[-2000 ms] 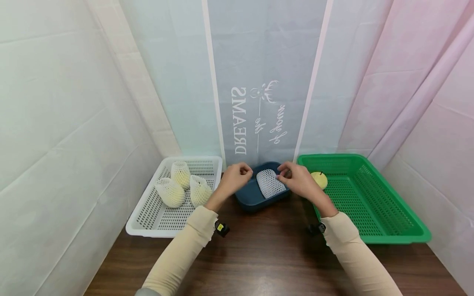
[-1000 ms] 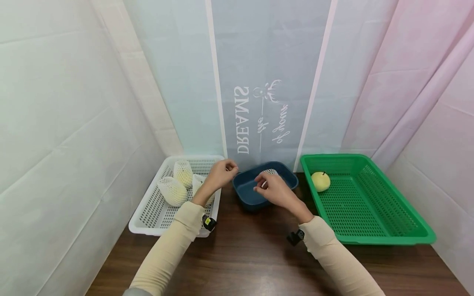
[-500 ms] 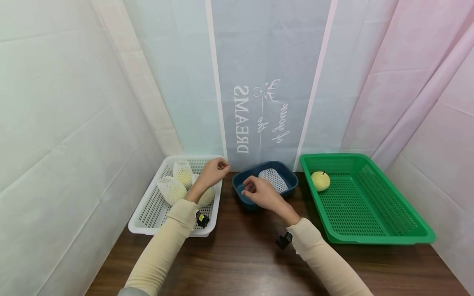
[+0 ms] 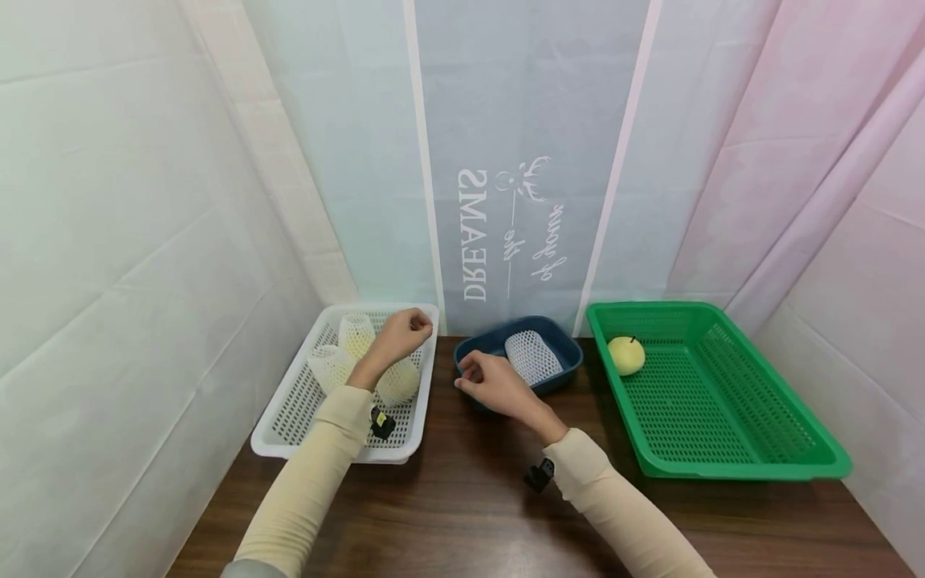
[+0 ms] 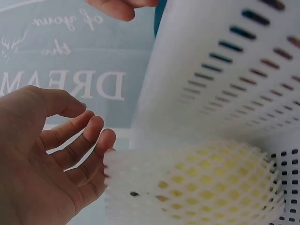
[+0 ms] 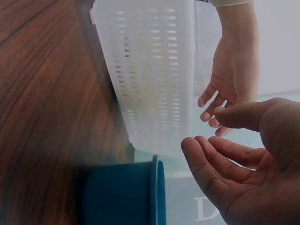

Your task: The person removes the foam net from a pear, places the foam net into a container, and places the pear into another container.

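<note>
Toward your 11 o'clock, a white perforated basket (image 4: 292,421) is sitting on the dark wood-grain tabletop (image 4: 462,498). Inside it, a foam-netted pear (image 4: 327,365) is lying at the basket's 10 o'clock, a second netted pear (image 4: 356,333) at its 12, and a third netted pear (image 4: 397,385) at its 3. Your left hand (image 4: 397,337) is hovering over the basket's 1 o'clock side, its grip holding nothing and its fingers curving loosely near the thumb. In the left wrist view, the mouth of a net is showing just beside those fingers; whether they are touching, you cannot tell.

Near your 12 o'clock, your right hand (image 4: 495,384) is hovering over the 8 o'clock side of a dark blue box (image 4: 495,341); its grip is holding nothing, with the thumb standing apart from the curving fingers. A loose white foam net (image 4: 535,358) is lying in the box toward its 2.

Toward your 2 o'clock, a green perforated basket (image 4: 694,409) is resting on the tabletop, and a bare yellow pear (image 4: 625,356) is sitting inside at its 10.
</note>
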A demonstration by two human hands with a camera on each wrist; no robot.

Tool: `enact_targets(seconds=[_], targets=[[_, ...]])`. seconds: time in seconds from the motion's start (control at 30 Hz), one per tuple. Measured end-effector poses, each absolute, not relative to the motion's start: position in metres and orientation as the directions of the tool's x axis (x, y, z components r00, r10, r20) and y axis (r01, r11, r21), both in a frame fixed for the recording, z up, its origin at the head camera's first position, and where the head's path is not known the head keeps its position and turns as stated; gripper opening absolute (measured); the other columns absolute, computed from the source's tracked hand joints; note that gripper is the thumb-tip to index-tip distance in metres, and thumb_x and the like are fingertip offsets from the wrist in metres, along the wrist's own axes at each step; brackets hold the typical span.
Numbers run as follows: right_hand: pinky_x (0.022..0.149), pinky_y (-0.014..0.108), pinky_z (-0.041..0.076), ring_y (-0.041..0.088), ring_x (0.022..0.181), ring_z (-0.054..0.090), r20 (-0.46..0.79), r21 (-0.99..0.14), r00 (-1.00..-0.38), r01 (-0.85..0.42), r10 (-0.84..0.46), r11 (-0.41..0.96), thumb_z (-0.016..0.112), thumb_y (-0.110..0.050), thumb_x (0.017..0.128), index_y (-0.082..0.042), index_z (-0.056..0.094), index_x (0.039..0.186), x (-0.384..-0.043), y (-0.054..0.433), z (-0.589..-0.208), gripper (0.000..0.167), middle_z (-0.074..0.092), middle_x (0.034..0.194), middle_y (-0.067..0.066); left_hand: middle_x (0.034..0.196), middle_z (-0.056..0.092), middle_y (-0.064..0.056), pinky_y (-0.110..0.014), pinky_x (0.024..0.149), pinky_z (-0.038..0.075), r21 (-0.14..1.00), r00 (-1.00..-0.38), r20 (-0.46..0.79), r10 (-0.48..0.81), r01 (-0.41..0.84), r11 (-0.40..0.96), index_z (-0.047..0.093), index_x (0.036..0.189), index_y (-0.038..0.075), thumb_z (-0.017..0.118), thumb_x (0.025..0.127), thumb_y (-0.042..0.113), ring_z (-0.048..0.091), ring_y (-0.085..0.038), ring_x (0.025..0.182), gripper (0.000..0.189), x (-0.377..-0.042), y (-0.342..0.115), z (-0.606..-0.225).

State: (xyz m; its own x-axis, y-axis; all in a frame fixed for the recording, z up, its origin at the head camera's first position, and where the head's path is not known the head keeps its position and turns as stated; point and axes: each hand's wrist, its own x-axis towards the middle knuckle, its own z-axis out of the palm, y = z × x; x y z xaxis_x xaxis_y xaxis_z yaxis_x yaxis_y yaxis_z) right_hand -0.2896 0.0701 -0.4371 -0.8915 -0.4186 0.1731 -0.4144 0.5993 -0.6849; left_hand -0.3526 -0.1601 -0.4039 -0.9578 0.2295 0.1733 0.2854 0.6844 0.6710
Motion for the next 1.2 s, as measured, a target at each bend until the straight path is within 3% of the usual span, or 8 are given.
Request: enact_targets(seconds=[0.63,0.9,1.2], targets=[[0.072,0.028,0.056,0.012,0.081,0.068,0.159,-0.765,-0.888,-0.388,-0.432,0.515,0.072,-0.023,0.102,0.001,0.069,0.124,-0.291,0.050,-0.451,0.032,0.076,0.102,0.008,0.119,0.073,-0.018,-0.051,0.093,0.057,0.593,-0.967,0.052,0.248,0.229,0.772,0.073,0.122,0.000,0.064,0.103,0.024,0.069,-0.032,0.108,0.032,-0.358,-0.185,-0.419],[0.079,0.033,0.057,0.014,0.088,0.068,0.162,-0.748,-0.883,-0.401,-0.440,0.529,0.072,-0.023,0.103,0.001,0.070,0.124,-0.292,0.047,-0.454,0.032,0.075,0.104,0.009,0.127,0.074,-0.015,-0.061,0.101,0.052,0.450,-0.985,-0.025,0.173,0.143,0.881,0.073,0.126,0.005,0.068,0.098,0.039,0.070,-0.035,0.115,0.044,-0.356,-0.187,-0.418],[0.077,0.033,0.057,0.013,0.085,0.067,0.163,-0.740,-0.889,-0.397,-0.428,0.543,0.071,-0.029,0.104,-0.002,0.071,0.121,-0.294,0.039,-0.457,0.032,0.075,0.102,0.007,0.133,0.070,-0.018,-0.052,0.101,0.055,0.409,-0.952,-0.219,0.214,0.109,0.906,0.069,0.132,0.003,0.075,0.092,0.042,0.066,-0.035,0.121,0.056,-0.354,-0.187,-0.420]])
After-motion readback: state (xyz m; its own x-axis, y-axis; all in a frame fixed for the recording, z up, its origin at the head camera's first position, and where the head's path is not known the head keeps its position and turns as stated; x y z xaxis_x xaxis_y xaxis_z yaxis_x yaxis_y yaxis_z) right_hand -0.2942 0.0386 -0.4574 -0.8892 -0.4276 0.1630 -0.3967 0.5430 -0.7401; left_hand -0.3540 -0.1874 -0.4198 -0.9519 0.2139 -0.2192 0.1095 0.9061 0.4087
